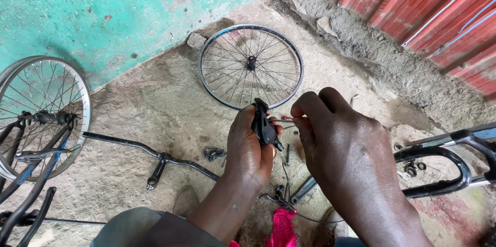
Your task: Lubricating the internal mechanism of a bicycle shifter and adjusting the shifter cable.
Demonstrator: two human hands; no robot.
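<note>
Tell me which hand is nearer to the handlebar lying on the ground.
Left. The left hand, gripping a black brake lever, sits just right of the handlebar, above its near end. The right hand is farther right, beyond the lever, pinching a thin red-handled tool.

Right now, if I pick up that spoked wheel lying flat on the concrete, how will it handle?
The wheel looks tyreless, thin-rimmed, wire-spoked: probably light for its size and stiff. Stood on edge, it would likely roll; the spokes might bend if gripped.

Both forearms bare, no sleeves, gloves, watch or rings seen. Left hand [249, 150] and right hand [343, 151] ungloved, nails short. Grey-olive garment over knee, lower left. Bright pink knit fabric btwn forearms, bottom edge.
</note>
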